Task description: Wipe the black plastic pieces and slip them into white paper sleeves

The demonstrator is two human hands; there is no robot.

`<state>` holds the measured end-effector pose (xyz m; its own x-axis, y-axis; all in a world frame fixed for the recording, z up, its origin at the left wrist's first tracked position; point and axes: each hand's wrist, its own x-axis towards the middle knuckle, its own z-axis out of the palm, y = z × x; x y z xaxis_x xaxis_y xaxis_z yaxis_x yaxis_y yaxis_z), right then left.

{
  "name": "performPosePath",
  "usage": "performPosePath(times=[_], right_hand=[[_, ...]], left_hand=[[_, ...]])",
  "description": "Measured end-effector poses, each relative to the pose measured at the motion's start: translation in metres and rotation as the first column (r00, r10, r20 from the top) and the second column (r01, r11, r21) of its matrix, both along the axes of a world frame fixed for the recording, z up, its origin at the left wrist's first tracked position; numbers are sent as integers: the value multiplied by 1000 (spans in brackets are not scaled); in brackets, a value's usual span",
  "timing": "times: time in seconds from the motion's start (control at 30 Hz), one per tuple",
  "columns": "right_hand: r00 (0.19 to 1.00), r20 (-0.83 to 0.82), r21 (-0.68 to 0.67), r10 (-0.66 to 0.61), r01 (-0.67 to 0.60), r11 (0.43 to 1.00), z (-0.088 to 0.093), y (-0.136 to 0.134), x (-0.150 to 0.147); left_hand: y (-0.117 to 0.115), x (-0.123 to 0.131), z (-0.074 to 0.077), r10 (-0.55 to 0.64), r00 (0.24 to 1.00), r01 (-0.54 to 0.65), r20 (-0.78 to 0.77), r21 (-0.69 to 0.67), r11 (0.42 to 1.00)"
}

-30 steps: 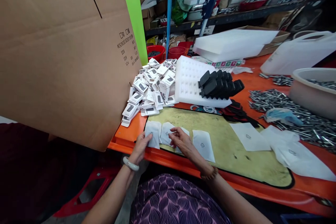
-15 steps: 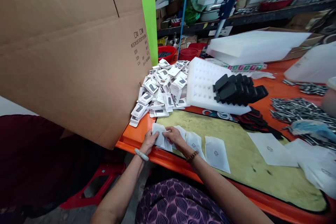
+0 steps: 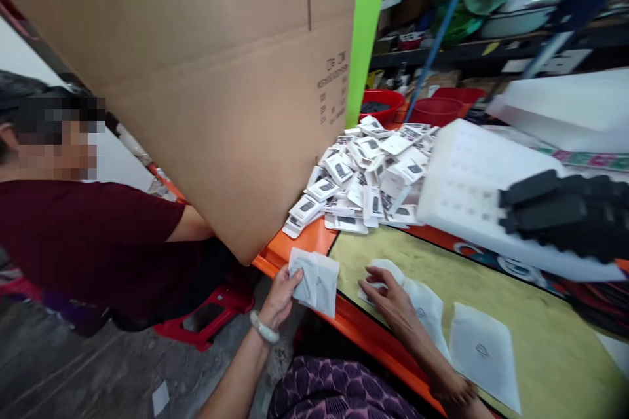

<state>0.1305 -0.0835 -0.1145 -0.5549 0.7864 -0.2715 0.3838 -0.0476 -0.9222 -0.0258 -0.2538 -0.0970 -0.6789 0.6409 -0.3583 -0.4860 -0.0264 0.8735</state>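
The left hand (image 3: 282, 298) pinches white packets (image 3: 322, 291); the right hand (image 3: 386, 294) (fingers parted) is at another packet (image 3: 390, 267) on the mat (image 3: 472, 283).

The packets (image 3: 482, 352) look thin, papery and faintly wrinkled, and the yellow mat (image 3: 397, 242) matt and scuffed. Brown cardboard forms the big box (image 3: 221, 131), smooth white card the small cartons (image 3: 372, 201); the orange table (image 3: 310, 236) looks like glossy plastic.

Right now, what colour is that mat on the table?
The mat is dull yellow with a black edge; see the head view.
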Motion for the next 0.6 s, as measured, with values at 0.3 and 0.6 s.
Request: performPosePath(times=[0.3,0.6], right_hand=[[999,-36,-125,-9,4,992,6,-30,25],[999,-29,-122,-12,9,992,2,-34,26]], left_hand=[[-180,-81,51,123,640,-664,-759,-464,586],[-90,-160,89,115,581,-538,-806,-274,797]])
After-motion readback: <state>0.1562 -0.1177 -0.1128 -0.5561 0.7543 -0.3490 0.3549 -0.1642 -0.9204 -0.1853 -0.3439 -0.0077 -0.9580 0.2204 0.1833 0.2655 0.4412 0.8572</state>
